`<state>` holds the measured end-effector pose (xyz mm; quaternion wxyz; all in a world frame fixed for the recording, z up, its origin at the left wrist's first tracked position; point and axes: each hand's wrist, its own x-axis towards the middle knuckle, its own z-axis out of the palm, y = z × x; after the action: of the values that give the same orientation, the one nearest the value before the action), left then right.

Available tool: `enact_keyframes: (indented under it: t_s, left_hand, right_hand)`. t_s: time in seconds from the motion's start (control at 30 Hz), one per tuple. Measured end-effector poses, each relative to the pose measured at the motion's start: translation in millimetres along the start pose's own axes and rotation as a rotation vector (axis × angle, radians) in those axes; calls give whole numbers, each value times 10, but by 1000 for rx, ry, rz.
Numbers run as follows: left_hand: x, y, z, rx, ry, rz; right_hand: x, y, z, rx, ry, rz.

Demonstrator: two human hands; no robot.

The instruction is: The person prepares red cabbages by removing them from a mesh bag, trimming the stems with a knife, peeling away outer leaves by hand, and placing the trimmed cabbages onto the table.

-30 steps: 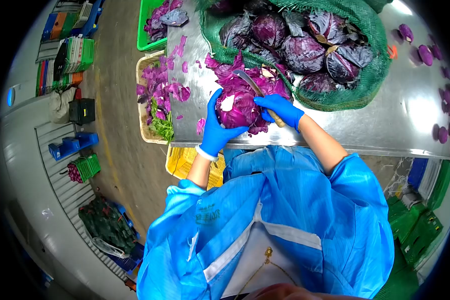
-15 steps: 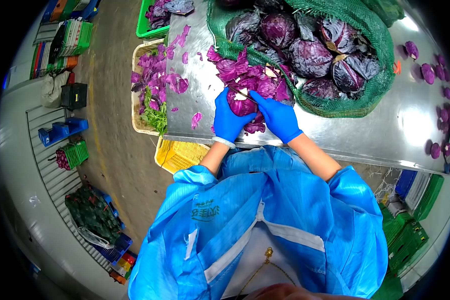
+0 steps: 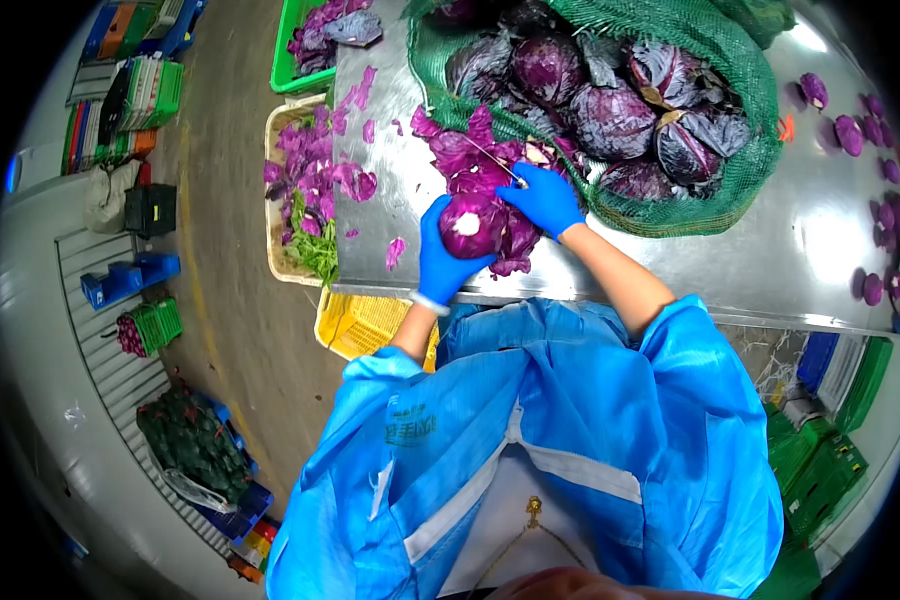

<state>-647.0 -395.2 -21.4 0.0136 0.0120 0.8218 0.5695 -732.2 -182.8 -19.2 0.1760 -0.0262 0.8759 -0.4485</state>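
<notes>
Red cabbage (image 3: 471, 228), cut stem upward | between hands, near table (image 3: 690, 268) front edge | cupped from left by left hand (image 3: 444, 262) | knife (image 3: 511, 175) gripped in right hand (image 3: 545, 200), blade slanted away-left

Left hand (image 3: 444, 255), blue glove, cups the side of a trimmed red cabbage (image 3: 472, 226), pale cut stem end facing up. Right hand (image 3: 544, 198), also gloved, holds a knife (image 3: 492, 158), blade angled over loose cabbage leaves (image 3: 462, 152) piled on the metal surface (image 3: 660, 262). Green mesh sack (image 3: 685, 218) just beyond the pile, open, full of untrimmed red cabbages (image 3: 615, 122). Left edge: cream crate (image 3: 273, 235) with purple scraps and green leaves; green crate (image 3: 286, 75) near it, also holding leaves. Yellow crate (image 3: 362, 328) sits lower, beside the surface. Small purple vegetables (image 3: 849, 135) scattered at far right.
</notes>
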Motion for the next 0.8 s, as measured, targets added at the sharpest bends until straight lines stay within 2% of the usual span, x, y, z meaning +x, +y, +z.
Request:
enact_keyframes:
  t_s: [0.03,0.1,0.13,0.17,0.23,0.27,0.3,0.37,0.47,0.6,0.67,0.73,0.77,0.8]
  left_hand:
    - [3,175,-93,-40,-22,12]
    - [4,467,-241,-88,21,89]
    - [43,502,-268,-91,79,136]
    - [62,568,-264,-63,159,157]
    - [147,658,-299,82,220,174]
    - [157,689,-302,144,230,198]
    - [192,713,-295,202,237,228]
    - [228,755,-236,294,246,280]
    - [218,819,-151,399,255,327]
    - [184,837,-111,363,228,305]
    - [206,825,-130,95,235,189]
    - [204,661,-262,-58,215,89]
    - [167,471,-325,-389,223,-86]
    - [140,545,-391,-490,188,-119]
  right_hand:
    - [23,46,37,73,117,-44]
    - [61,143,-88,255,233,18]
    - [94,158,-148,210,352,25]
    - [70,183,-235,269,273,73]
    - [-126,-196,-305,360,160,-26]
    - [-227,-356,-283,254,119,-22]
    - [-369,-596,-331,490,-60,35]
    - [-472,-679,-180,361,45,-105]
    - [-474,-662,-102,288,146,-132]
    - [-446,-589,-129,206,190,-63]
    - [-370,-368,-110,280,192,-42]
    - [-307,-149,-285,119,243,64]
    - [-261,40,-327,18,277,126]
    - [-305,127,-397,22,262,68]
